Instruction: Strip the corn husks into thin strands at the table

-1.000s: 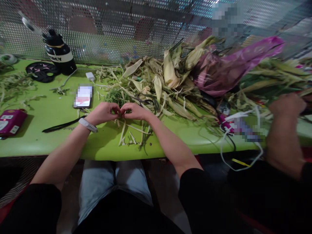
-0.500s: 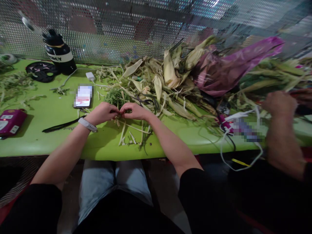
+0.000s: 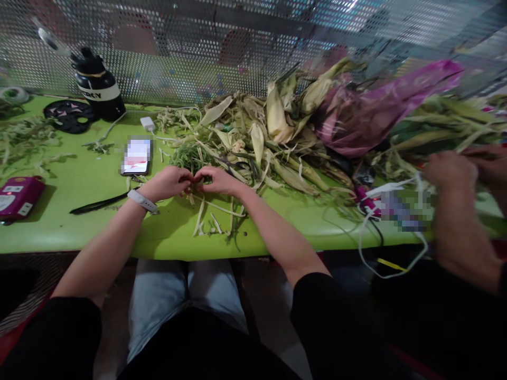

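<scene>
My left hand (image 3: 172,181), with a white band on the wrist, and my right hand (image 3: 217,180) meet fingertip to fingertip over the green table. Both are closed in a pinch; whatever is between the fingers is too small and hidden to name. Just behind the fingertips lies a bundle of thin green plant strands (image 3: 190,157), its near end running toward them. Pale cut stem strips (image 3: 216,207) are scattered under and in front of my hands. Dark-handled scissors (image 3: 241,168) lie among the husks to the right of my right hand.
Dry corn husks (image 3: 259,138) heap up at the back, beside a pink plastic bag (image 3: 380,119). To the left are a phone (image 3: 137,157), a black strap (image 3: 101,202), a magenta box (image 3: 20,198) and a black bottle (image 3: 99,89). At right, another person's hands (image 3: 451,169) work near white cables (image 3: 361,248).
My fingertips have shifted only slightly and stay together in a pinch. On the right, the other person's second hand has come into view beside the first.
</scene>
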Motion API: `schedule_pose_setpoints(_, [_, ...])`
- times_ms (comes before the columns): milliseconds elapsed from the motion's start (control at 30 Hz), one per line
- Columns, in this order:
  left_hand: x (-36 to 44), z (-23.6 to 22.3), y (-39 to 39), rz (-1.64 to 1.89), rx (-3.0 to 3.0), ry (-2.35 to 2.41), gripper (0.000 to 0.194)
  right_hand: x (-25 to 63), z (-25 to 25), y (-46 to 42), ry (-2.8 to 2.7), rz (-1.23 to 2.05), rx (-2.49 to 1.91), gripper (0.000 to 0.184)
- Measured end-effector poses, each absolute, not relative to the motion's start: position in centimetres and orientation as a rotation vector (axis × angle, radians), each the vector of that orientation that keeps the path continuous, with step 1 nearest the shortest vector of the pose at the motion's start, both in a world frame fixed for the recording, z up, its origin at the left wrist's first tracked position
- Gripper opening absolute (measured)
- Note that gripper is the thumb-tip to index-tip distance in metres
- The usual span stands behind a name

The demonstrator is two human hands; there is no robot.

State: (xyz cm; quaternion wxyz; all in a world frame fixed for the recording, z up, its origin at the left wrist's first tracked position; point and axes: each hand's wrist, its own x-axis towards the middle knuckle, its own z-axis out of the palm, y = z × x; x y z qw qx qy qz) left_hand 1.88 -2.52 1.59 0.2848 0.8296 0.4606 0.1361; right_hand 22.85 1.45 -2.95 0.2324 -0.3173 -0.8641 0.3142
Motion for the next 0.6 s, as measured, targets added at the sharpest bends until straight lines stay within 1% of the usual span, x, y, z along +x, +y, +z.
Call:
schedule_pose_setpoints(167, [1.89,1.44,-2.45,0.383,2.221,1.229,0.026,22.54,-3.17,1.37,-2.327,0.866,-0.875,0.024])
schedule_pose_setpoints(400, [1.91,1.33,-2.52,0.372,2.21,1.251,0.026,22.39,-3.3,1.53,-2.317,0.878,-0.844,0.016])
schedule_pose_setpoints(600, [1.87,1.25,-2.53,0.396,2.237,1.244,0.026,22.36,-3.37,1.32,-2.281,0.901,-0.88,0.022])
